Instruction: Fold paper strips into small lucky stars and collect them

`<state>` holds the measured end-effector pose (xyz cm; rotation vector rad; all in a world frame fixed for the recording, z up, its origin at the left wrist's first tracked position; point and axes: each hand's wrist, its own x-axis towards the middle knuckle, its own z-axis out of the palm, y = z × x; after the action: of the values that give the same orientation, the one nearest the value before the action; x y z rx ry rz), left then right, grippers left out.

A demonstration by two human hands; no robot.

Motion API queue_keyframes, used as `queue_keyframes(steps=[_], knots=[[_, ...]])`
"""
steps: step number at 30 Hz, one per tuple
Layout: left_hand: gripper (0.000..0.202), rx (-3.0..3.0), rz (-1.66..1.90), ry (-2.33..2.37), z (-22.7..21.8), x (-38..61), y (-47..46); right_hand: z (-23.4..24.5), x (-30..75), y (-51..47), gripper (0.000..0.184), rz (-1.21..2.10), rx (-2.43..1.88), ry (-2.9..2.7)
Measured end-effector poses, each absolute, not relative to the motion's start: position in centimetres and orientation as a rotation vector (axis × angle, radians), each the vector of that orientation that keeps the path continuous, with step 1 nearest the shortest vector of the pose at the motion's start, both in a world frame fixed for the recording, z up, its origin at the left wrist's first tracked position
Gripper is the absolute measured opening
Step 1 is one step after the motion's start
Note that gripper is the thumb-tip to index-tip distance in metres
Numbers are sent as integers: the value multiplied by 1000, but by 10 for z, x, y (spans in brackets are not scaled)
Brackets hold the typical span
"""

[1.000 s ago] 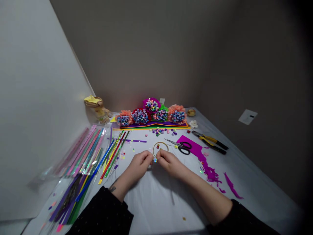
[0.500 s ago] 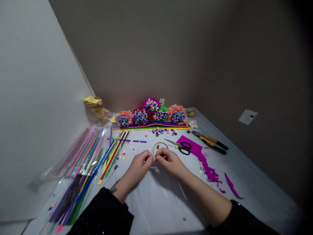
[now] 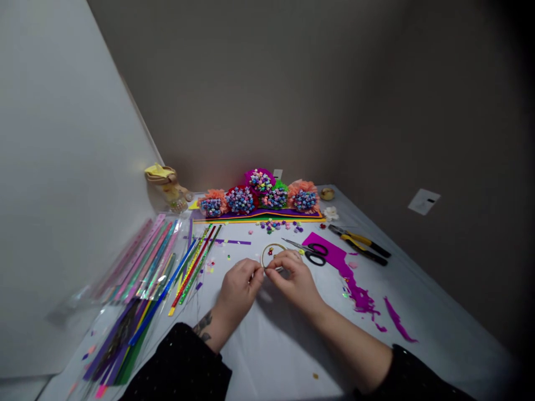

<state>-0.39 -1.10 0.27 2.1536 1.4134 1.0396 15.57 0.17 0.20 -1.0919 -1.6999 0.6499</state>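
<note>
White tabletop (image 3: 276, 348) with thin gold hoop (image 3: 273, 244), pliers (image 3: 355, 244), magenta paper (image 3: 335, 257), glittery strips (image 3: 194, 267), small colourful pieces (image 3: 270, 227).

1. Dim light greys the back wall (image 3: 259, 89) before me; the left wall (image 3: 62, 156) shows paler.
2. Soft shadow spreads below the right hand (image 3: 296, 283), lower centre.
3. A clear packet (image 3: 136, 260) glints, blurred, at left.
4. Blackness rims the far right.

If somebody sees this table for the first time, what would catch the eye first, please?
Probably the eye falls first on the bouquets of multicoloured stars at the back of the table. Next come the magenta sheet and black-handled scissors on the right. In the centre, the left hand and right hand almost meet near a gold-coloured ring.
</note>
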Motion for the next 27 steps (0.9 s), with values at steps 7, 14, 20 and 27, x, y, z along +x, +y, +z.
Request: queue_keyframes(steps=[7, 14, 20, 27], knots=[[18, 2174, 1049, 1323, 1, -5, -10, 3, 156, 3, 9, 786, -1099, -1630], [20, 2051, 1069, 1291, 4, -4, -10, 5, 157, 5, 9, 935, -1011, -1579], [26, 1697, 1056, 1260, 5, -1, -8, 3, 157, 6, 10, 994, -917, -1557], [25, 1331, 1066, 1152, 4, 4, -2, 0, 157, 9, 11, 1092, -956, -1534]])
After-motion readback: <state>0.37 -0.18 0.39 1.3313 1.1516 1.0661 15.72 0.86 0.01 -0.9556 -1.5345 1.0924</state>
